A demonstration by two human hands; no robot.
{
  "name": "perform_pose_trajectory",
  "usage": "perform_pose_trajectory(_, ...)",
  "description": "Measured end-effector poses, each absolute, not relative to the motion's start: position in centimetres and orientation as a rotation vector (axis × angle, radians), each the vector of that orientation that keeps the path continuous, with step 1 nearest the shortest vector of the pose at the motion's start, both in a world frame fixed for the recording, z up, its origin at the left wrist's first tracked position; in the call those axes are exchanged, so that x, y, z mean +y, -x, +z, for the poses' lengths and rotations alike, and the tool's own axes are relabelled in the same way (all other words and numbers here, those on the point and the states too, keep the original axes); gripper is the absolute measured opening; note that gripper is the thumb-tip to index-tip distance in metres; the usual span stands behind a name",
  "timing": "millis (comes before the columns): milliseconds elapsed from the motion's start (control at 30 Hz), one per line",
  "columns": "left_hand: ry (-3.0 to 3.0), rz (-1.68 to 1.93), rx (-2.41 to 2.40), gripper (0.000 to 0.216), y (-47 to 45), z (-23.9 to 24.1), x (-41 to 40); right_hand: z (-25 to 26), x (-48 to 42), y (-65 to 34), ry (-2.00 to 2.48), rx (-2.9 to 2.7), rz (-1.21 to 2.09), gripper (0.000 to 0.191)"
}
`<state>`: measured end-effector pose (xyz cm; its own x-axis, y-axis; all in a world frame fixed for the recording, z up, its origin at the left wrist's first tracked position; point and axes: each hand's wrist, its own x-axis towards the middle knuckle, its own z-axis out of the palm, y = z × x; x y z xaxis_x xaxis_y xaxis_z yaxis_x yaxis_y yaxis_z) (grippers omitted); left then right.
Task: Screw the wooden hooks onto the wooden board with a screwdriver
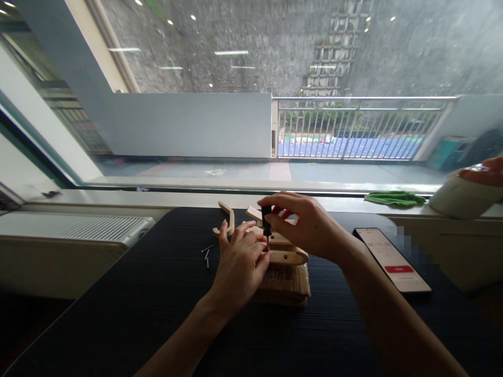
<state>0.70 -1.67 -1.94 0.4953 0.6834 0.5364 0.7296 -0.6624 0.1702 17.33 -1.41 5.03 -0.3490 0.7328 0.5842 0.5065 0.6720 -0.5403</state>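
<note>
My right hand (pixel 304 222) is closed around the black handle of a small screwdriver (pixel 266 220), held upright with its shaft pointing down. Its tip meets a pale wooden assembly (pixel 288 257) with rounded ends and round holes. My left hand (pixel 241 259) grips the left side of this assembly, thumb and fingertips close by the screwdriver tip. Whether a screw sits under the tip is hidden by the fingers. Beneath the wood lies a brown block-like packet (pixel 285 283) with dark markings. Several loose screws (pixel 206 252) and a bent wooden piece (pixel 230 219) lie left of the assembly.
A phone (pixel 389 262) lies on the right of the dark table (pixel 157 314). Beyond it, the windowsill holds a green cloth (pixel 395 198) and a white pot (pixel 459 193). A radiator (pixel 74 228) stands left of the table, below a large window.
</note>
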Motion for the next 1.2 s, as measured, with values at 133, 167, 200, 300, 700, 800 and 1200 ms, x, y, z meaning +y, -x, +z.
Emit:
perform_pose_trajectory(133, 2.645, -0.893, -1.268, 0.015, -0.7, -2.08, -1.65, 5.19, -1.6, -17.26, 0.945, -2.037, 0.34, 0.028)
perform_pose_trajectory(167, 2.644, -0.897, -1.27, 0.015, -0.71, -2.1, -1.64, 5.19, -1.62, -17.25, 0.95, -2.036, 0.343, 0.028)
perform_pose_trajectory(200, 2.645, -0.901, -1.27, 0.015, -0.73, -2.1, -1.63, 5.19, -1.63, -17.23, 0.958, -2.032, 0.342, 0.027)
perform_pose_trajectory(300, 2.653, -0.907, -1.262, 0.014, -0.75, -2.07, -1.62, 5.19, -1.61, -17.2, 0.999, -2.022, 0.33, 0.024)
perform_pose_trajectory(700, 2.68, -0.893, -1.26, 0.013, -0.66, -2.14, -1.56, 5.32, -1.79, -17.31, 0.992, -2.029, 0.362, 0.025)
perform_pose_trajectory(800, 2.684, -0.879, -1.276, 0.01, -0.66, -2.05, -1.62, 5.17, -1.67, -17.33, 1.001, -2.022, 0.349, 0.026)
perform_pose_trajectory(1200, 2.654, -0.884, -1.301, 0.019, -0.28, -1.89, -1.59, 5.5, -1.9, -17.59, 1.0, -2.047, 0.385, 0.024)
